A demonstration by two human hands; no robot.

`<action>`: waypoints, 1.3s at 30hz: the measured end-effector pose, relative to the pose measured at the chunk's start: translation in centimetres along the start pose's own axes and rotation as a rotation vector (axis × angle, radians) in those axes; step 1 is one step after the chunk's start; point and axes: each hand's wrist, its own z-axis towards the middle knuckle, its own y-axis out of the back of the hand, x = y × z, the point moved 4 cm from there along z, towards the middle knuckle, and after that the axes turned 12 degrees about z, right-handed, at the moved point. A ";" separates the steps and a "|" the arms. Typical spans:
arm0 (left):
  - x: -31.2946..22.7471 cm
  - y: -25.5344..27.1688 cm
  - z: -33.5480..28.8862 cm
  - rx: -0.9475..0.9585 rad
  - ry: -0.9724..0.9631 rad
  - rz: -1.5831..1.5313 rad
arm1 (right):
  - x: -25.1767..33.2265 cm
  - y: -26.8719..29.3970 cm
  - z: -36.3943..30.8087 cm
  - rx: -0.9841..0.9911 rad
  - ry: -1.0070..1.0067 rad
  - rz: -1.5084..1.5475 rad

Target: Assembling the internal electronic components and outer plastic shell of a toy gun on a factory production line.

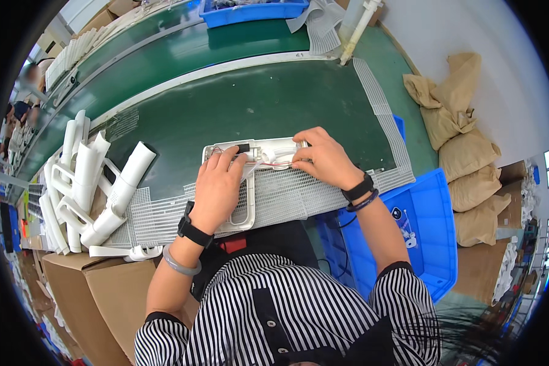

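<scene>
Touching a white housing [279, 143] laid lengthwise left to right, the left grip [218, 185] covers its left end and the right grip [328, 160], thumb and fingers apart, its right; I cannot tell whether either clamps. The green worktop [250, 91] lies beneath, white tubular parts [86, 174] left, a blue bin [436, 229] near right.

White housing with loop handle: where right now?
Head view, near centre: the white housing lies on the green work surface, left end under the left hand, right end at the right hand, loop handle over the pale near-edge mesh.
</scene>
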 end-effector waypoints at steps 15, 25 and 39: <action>2.1 0.4 2.6 0.020 -0.128 0.086 | 0.8 -1.4 -1.5 -0.228 -0.050 -0.112; 3.7 0.3 2.3 0.130 -0.268 0.018 | 1.3 -1.6 -0.9 -0.253 -0.142 -0.148; -1.5 0.0 5.7 0.127 -0.189 -0.160 | 1.3 -2.4 -1.5 -0.340 -0.121 -0.119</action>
